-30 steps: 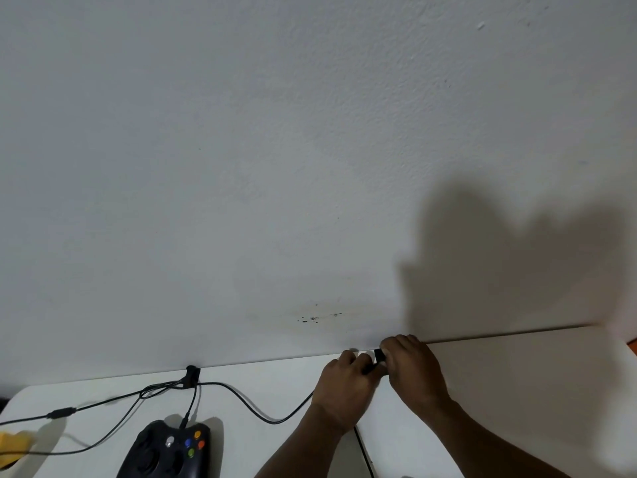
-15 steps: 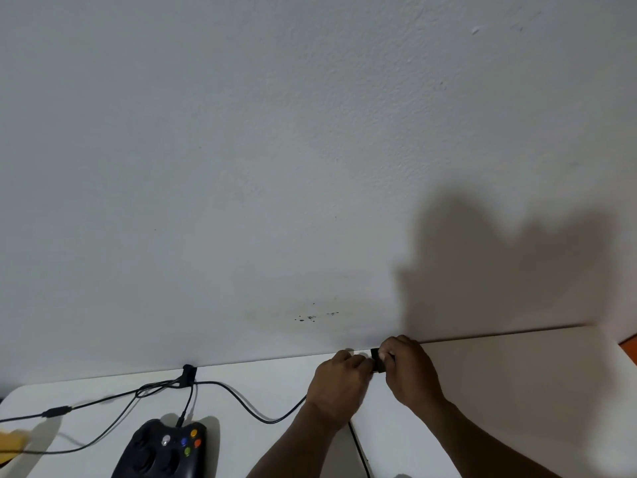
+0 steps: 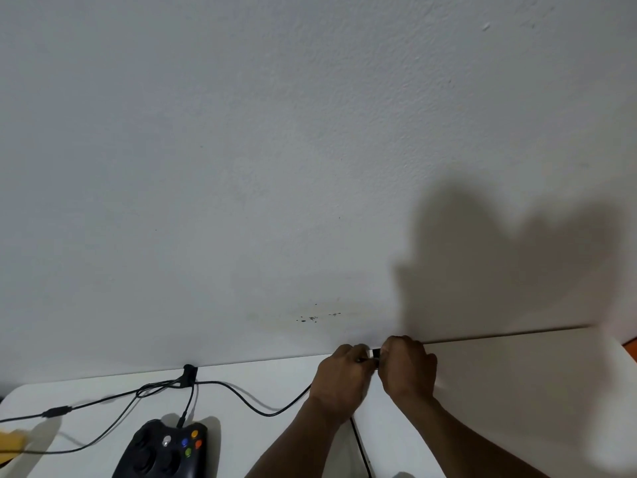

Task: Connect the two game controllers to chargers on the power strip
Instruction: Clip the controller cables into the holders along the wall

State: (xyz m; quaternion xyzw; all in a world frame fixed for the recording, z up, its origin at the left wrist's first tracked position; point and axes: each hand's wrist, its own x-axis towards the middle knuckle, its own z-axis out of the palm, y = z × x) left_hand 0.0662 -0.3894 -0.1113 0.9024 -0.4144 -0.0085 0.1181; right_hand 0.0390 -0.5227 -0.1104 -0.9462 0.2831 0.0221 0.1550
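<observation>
A black game controller (image 3: 165,450) with coloured buttons lies on the white table (image 3: 262,384) at the lower left, its black cable (image 3: 255,407) running right into my left hand (image 3: 341,381). My left hand pinches the cable's end. My right hand (image 3: 408,370) holds a small black charger block (image 3: 375,355) against it, at the table's back edge by the wall. Both hands meet there, fingers closed. The plug itself is hidden between my fingers. No power strip or second controller is in view.
More black cables (image 3: 103,401) bundle at a dark clip (image 3: 188,374) on the table's back edge and trail left. A yellow object (image 3: 10,443) sits at the left edge. A seam with a dark cable (image 3: 360,446) divides the two table tops. A white wall (image 3: 310,167) rises behind.
My hands stay together at the back edge, shifting slightly; the right hand's fingers have closed more over the black block. The controller and cables have not moved on the table.
</observation>
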